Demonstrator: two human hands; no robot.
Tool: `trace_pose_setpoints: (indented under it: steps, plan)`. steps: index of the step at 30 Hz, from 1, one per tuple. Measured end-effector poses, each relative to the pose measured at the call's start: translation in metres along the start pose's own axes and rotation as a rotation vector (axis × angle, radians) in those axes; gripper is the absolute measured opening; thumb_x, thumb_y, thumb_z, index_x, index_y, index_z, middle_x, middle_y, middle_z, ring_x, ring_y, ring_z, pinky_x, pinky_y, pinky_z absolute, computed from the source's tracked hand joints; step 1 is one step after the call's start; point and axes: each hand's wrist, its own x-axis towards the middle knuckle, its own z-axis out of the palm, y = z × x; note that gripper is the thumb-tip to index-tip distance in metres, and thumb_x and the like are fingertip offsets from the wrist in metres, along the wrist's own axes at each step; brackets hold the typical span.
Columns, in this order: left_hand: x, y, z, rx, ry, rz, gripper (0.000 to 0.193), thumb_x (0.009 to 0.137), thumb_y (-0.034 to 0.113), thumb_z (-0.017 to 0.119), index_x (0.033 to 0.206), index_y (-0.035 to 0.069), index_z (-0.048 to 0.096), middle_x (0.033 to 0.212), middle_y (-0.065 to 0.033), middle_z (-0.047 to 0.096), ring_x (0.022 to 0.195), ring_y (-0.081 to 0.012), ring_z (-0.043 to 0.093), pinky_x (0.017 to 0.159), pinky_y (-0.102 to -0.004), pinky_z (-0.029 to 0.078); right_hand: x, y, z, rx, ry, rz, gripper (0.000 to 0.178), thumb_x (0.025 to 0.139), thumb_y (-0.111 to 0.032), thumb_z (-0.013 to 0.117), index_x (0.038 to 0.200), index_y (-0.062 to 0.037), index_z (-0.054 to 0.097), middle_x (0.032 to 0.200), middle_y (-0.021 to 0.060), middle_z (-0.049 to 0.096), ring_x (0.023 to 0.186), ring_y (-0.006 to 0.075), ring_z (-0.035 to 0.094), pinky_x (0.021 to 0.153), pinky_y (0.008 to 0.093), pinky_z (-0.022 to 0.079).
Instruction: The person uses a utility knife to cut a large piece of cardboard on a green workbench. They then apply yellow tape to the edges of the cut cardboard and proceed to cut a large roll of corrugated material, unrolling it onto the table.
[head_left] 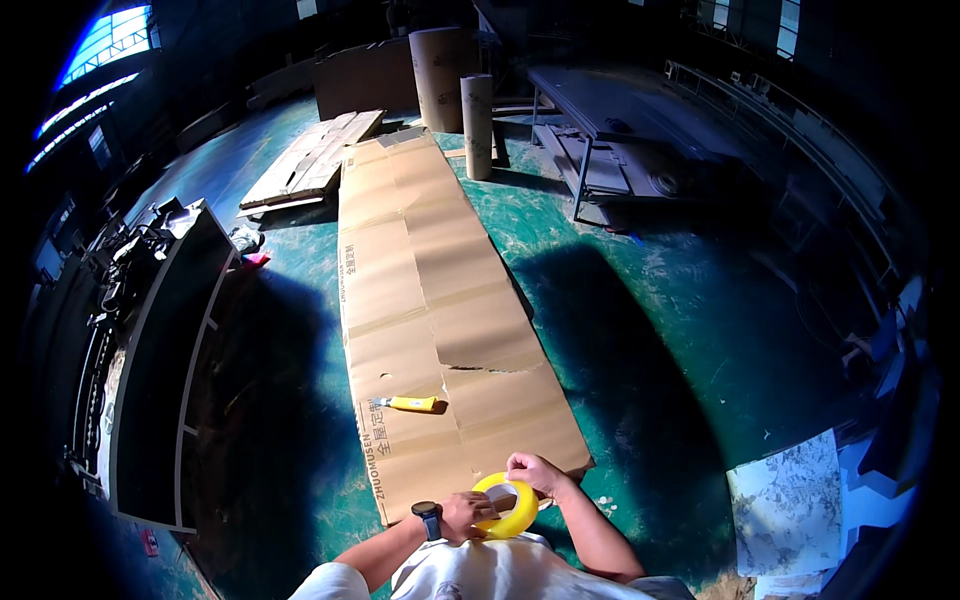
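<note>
Right now both my hands are closed on a yellow tape roll [506,505], which I hold low in the view, close to my chest and just over the near end of a long flattened cardboard sheet [430,300]. My left hand [466,516], with a dark wristwatch [428,517] on that wrist, grips the roll's rim at about eight o'clock, fingers curled around the edge. My right hand [533,471] pinches the rim at about one o'clock, fingertips bent down on the top of the ring. Whether a loose tape end is under my fingers I cannot tell; it is too small to see.

The cardboard runs away from me toward twelve o'clock, creased in panels, with a ragged tear across it near its middle. On it, at about eleven o'clock from the roll and well apart from my hands, lies a utility knife [410,403] with a yellow handle, its blade end pointing to nine o'clock.

The floor [650,330] is green and scuffed. At nine o'clock stands a dark shelf frame [165,360] cluttered on top. At twelve o'clock, beyond the sheet's far end, two brown cardboard tubes [477,120] stand upright, with a stack of flat boards [310,160] to their left. At two o'clock is a grey metal table [620,115], and at four o'clock pale printed sheets [788,505] lie on the floor.
</note>
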Motion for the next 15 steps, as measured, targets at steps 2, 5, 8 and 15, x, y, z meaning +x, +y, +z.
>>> trace_pose_setpoints:
  steps: [2, 5, 8, 15]
  plan:
    - [0.006, 0.011, 0.005, 0.009, -0.004, -0.169, 0.050, 0.075, 0.035, 0.077, 0.112, 0.004, 0.065, 0.108, -0.0134, 0.067, 0.100, -0.0348, 0.064, 0.093, -0.0423, 0.050, -0.009, -0.010, 0.010, -0.173, 0.196, 0.019, 0.020, 0.088, -0.024, 0.065, 0.081, -0.0058, 0.060, 0.076, 0.0005, 0.059, 0.075, 0.0119, 0.059, 0.067, 0.0280, 0.047]
    - [0.019, 0.017, 0.011, 0.040, 0.042, -0.281, 0.059, 0.075, 0.044, 0.075, 0.115, 0.003, 0.063, 0.105, -0.0140, 0.066, 0.094, -0.0336, 0.065, 0.084, -0.0416, 0.051, -0.018, -0.019, 0.021, -0.520, 0.537, -0.174, 0.024, 0.082, -0.027, 0.068, 0.077, -0.0048, 0.060, 0.074, 0.0096, 0.062, 0.074, 0.0212, 0.063, 0.066, 0.0335, 0.048]
    - [0.028, 0.017, 0.023, -0.003, 0.085, -0.288, 0.056, 0.075, 0.042, 0.075, 0.113, 0.003, 0.063, 0.099, -0.0138, 0.065, 0.090, -0.0330, 0.064, 0.080, -0.0417, 0.052, -0.032, -0.032, 0.021, -0.381, 0.594, -0.117, 0.026, 0.081, -0.028, 0.069, 0.077, -0.0032, 0.060, 0.079, 0.0125, 0.063, 0.076, 0.0238, 0.063, 0.069, 0.0338, 0.049]
    - [0.035, 0.005, 0.007, 0.018, 0.093, 0.001, 0.052, 0.075, 0.033, 0.075, 0.112, 0.000, 0.061, 0.099, -0.0151, 0.063, 0.090, -0.0344, 0.063, 0.083, -0.0428, 0.051, -0.028, 0.005, -0.006, -0.029, 0.413, -0.261, 0.022, 0.081, -0.020, 0.071, 0.091, -0.0006, 0.070, 0.091, 0.0080, 0.066, 0.079, 0.0156, 0.062, 0.072, 0.0299, 0.050]
